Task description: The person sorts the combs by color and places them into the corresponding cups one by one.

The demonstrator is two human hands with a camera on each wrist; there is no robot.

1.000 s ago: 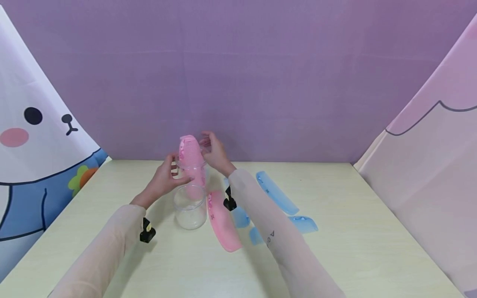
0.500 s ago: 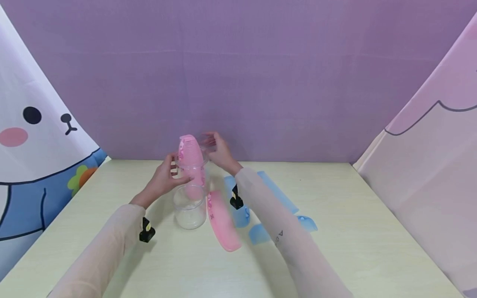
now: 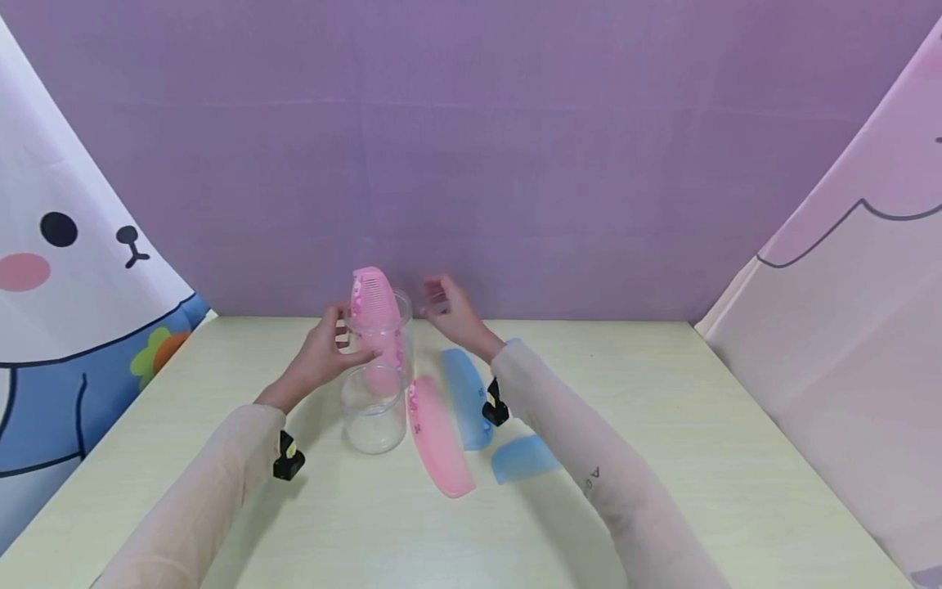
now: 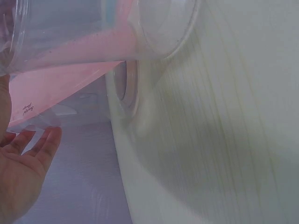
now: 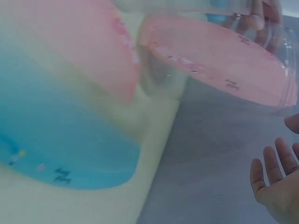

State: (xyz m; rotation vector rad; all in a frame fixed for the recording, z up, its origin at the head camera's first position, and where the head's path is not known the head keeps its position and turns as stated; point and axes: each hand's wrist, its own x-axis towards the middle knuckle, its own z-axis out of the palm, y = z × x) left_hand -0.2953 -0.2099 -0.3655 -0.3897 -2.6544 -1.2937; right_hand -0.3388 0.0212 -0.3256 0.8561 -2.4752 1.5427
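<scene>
On my feed this looks like a small staged recording corner, though I can't tell what kind of building it is in. Purple cloth (image 3: 559, 155) fills the top of the head view, a cartoon-print cloth (image 3: 81, 319) slants down the left edge and a pink-and-white cloth (image 3: 854, 335) the right. Between them I see a pale table (image 3: 736, 458), with black wrist cameras (image 3: 289, 460) over it.

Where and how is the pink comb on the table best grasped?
Probably pinch the pink comb across its near end, from above and the person's side: it lies flat, and that end reaches past the nearest clear jar and the blue comb alongside.
</scene>
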